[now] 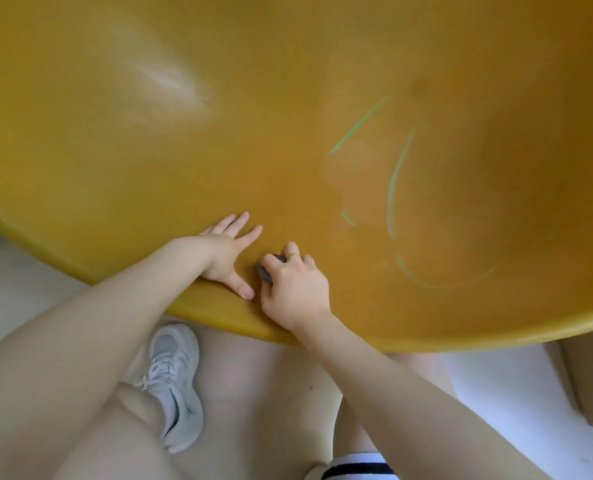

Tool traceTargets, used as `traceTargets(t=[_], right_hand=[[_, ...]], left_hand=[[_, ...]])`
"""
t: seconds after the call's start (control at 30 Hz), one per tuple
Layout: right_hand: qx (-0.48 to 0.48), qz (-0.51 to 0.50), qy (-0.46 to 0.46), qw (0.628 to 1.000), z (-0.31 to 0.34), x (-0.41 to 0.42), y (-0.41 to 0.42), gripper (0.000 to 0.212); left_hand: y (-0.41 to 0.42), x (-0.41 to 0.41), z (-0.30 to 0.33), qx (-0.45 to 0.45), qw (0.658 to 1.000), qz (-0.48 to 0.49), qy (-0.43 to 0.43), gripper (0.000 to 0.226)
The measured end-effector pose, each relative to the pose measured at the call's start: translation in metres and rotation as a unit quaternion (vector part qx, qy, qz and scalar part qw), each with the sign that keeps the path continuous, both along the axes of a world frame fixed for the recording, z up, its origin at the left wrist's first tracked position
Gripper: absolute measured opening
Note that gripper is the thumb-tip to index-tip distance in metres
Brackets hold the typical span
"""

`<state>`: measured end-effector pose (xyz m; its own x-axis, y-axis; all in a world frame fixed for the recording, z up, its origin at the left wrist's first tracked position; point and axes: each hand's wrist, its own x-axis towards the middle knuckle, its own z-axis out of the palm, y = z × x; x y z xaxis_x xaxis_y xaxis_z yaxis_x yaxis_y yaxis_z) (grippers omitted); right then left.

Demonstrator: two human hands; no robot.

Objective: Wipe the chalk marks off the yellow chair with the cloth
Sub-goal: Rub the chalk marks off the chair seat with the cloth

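The yellow chair (218, 133) fills the upper part of the view with its curved seat. Pale green chalk marks (393, 188) run across its right half, with a curved one (444, 284) lower down. My left hand (227, 252) lies flat on the seat near the front rim, fingers spread. Just right of it my right hand (296, 291), wearing a ring, is closed on a small grey cloth (263, 271) pressed against the seat. Most of the cloth is hidden under the fingers.
The chair's front rim (218, 317) curves across the middle of the view. Below it are my leg and a white sneaker (175, 379) on a pale floor (263, 393). A brown object (589, 382) sits at the right edge.
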<state>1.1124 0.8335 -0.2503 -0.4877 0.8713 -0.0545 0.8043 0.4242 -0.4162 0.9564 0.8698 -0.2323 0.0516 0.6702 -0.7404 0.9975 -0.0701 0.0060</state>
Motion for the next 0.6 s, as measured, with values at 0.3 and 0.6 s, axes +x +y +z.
traceTargets(t=[0.3,0.6], right_hand=[[-0.007,-0.094,-0.111,0.989,0.0,0.096,0.06,0.031],[-0.031,-0.166,-0.115,0.979,-0.002,0.036,0.005,0.027]], left_hand=[[0.002,0.003,0.003,-0.003,1.0,0.029,-0.007,0.124],[-0.002,0.004,0.004,0.012,1.0,0.024,-0.007,0.12]])
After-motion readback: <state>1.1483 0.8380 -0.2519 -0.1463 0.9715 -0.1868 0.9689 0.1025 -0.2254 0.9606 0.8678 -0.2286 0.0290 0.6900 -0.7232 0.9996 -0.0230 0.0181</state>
